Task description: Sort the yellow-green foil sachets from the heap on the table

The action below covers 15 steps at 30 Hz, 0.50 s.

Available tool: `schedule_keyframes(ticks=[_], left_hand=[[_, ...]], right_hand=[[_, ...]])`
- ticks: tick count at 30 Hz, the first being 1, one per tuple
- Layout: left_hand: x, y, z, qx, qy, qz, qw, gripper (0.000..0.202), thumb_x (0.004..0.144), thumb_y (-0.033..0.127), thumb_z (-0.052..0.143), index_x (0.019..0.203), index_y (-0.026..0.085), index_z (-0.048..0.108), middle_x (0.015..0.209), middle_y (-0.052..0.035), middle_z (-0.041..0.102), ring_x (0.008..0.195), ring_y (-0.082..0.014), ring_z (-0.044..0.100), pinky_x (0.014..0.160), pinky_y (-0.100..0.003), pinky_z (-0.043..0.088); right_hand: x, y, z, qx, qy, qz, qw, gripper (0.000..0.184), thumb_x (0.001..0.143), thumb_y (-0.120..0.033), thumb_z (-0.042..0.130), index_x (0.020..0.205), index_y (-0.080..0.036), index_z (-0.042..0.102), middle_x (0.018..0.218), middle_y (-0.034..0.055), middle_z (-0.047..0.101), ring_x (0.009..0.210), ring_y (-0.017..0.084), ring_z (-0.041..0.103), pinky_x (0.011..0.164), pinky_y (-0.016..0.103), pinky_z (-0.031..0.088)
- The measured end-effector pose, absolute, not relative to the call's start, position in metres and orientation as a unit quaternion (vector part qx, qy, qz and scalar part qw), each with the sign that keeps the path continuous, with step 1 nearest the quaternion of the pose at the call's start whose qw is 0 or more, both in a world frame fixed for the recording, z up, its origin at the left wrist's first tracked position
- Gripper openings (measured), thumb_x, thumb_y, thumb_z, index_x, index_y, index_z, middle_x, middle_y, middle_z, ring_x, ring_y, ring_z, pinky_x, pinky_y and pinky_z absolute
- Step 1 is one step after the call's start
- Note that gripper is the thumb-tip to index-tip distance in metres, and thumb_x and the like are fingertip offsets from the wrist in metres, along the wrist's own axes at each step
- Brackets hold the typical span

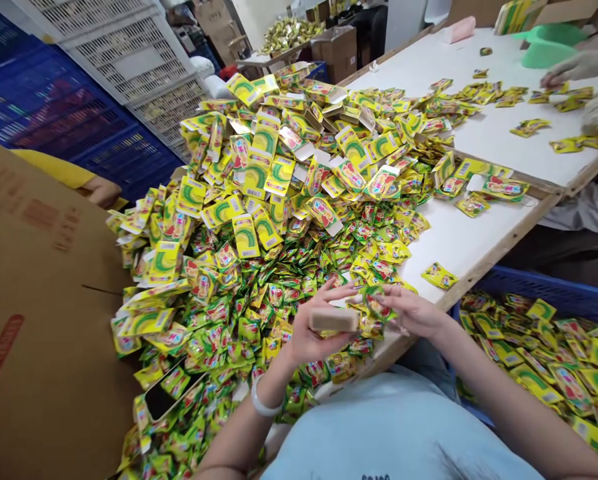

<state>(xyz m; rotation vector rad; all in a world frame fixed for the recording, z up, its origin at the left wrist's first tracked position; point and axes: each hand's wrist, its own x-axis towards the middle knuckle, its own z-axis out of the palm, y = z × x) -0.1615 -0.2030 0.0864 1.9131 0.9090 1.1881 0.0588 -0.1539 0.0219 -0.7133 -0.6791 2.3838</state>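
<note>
My left hand (311, 330) is wrapped round a small carton (333, 320), whose greyish-brown end faces me. Close beside it, my right hand (416, 312) pinches a green and yellow candy packet (377, 303) between its fingertips. The packet is at the carton's far right side; whether they touch I cannot tell. Beneath both hands spreads a heap of similar packets (273, 293). Behind them rises a pile of yellow and green cartons (259, 173), many with open flaps.
A blue crate (503, 275) of filled-looking cartons stands at my right. A large cardboard box (43, 300) borders the heap on the left. A phone (166, 397) lies among the packets. Across the white table (513, 153), another person's gloved hands (579, 70) handle packets.
</note>
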Motion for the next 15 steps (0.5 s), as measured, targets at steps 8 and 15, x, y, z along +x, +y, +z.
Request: schedule_keyframes(ticks=[8,15], left_hand=[[-0.145,-0.218,0.076,0.440,0.524,0.426,0.592,0.046,0.072,0.046,0.081,0.099,0.014,0.064,0.088,-0.0090,0.074,0.075,-0.0200,0.070,0.072,-0.032,0.056],[-0.139,-0.223,0.088,0.496,0.537,0.405,0.549,0.024,0.077,0.034,0.074,0.081,0.014,0.060,0.070,0.0000,0.062,0.063,-0.0116,0.054,0.064,-0.024,0.047]], right_hand=[[0.055,-0.151,0.086,-0.328,-0.504,0.610,0.516,0.019,0.084,-0.034,0.075,0.099,-0.023,0.070,0.094,0.0035,0.069,0.060,0.012,0.061,0.042,0.021,0.047],[0.029,-0.151,0.101,-0.204,-0.789,0.308,0.491,0.015,0.094,-0.015,0.057,0.106,-0.020,0.065,0.097,0.0076,0.061,0.092,0.018,0.062,0.079,0.031,0.056]])
